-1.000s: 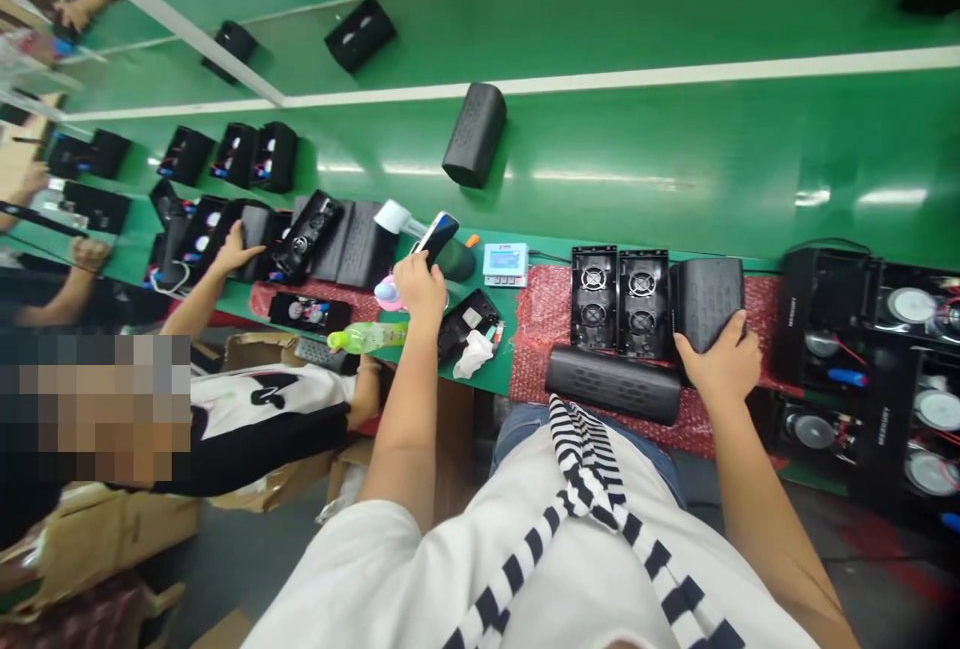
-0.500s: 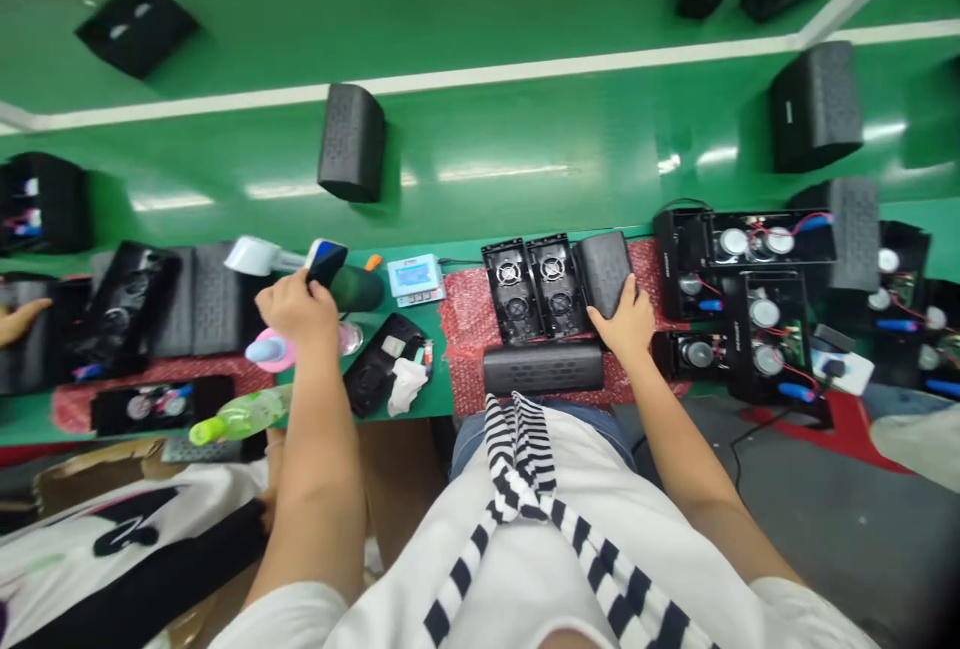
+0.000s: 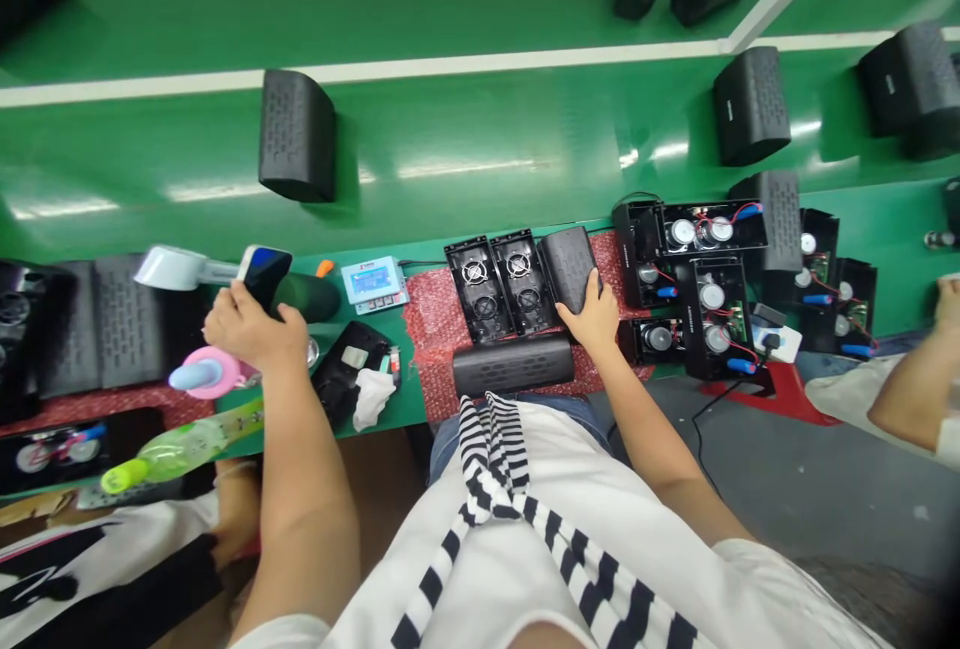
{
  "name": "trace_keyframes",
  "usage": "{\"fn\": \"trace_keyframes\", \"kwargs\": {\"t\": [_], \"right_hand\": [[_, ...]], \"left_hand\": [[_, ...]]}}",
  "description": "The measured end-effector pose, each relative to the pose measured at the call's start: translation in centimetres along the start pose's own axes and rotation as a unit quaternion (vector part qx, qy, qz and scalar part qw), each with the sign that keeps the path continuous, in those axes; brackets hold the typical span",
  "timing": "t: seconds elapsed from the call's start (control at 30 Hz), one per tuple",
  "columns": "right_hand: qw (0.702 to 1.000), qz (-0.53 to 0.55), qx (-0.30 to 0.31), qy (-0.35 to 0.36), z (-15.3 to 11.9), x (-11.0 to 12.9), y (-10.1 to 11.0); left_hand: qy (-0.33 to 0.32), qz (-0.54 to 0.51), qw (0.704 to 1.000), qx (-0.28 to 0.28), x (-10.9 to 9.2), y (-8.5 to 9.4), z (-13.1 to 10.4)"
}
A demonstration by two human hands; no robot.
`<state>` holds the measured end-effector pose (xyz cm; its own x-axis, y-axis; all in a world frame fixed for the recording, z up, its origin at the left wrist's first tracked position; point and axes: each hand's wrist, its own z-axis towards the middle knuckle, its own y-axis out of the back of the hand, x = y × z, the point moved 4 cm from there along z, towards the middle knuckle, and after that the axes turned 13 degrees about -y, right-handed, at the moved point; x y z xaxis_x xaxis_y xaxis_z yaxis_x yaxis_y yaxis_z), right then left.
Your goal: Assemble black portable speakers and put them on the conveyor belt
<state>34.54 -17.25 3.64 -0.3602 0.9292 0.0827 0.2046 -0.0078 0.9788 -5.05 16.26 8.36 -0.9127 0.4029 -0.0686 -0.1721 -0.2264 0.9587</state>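
Speaker casing point(image 3: 566, 261) sat gripped by our right hand point(image 3: 595, 323), seemingly for placing; our left hand point(image 3: 256, 331) touched a smartphone point(image 3: 265, 271), grip unclear. Aligning, we judged, called for steadiness.

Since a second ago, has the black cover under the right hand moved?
No, not visibly: the black cover lies just right of the nearest black tray, as before, with the right hand on it. The camera view shifted.
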Motion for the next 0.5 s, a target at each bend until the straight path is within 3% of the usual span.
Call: {"fn": "trace_keyframes", "kwargs": {"t": [0.17, 0.27, 0.33, 0.4, 0.5], "right_hand": [[1.000, 0.001, 0.001, 0.003, -0.1, 0.0, 0.3], [1.000, 0.003, 0.003, 0.008, -0.1, 0.0, 0.2], [1.000, 0.004, 0.004, 0.006, 0.0, 0.0, 0.1], [1.000, 0.005, 0.001, 0.001, 0.2, 0.1, -0.1], [1.000, 0.009, 0.000, -0.004, 0.5, 0.1, -0.1]], "left_hand": [[0.012, -0.015, 0.999, -0.030, -1.4, 0.8, -0.5], [-0.017, -0.031, 0.997, -0.065, -4.7, 0.4, -1.2], [-0.063, -0.073, 0.994, -0.049, -8.7, -0.4, -1.8], [-0.130, -0.138, 0.982, 0.000, -14.1, -1.5, -2.7], [-0.266, -0.235, 0.930, 0.098, -23.3, -2.4, -4.8]]}}
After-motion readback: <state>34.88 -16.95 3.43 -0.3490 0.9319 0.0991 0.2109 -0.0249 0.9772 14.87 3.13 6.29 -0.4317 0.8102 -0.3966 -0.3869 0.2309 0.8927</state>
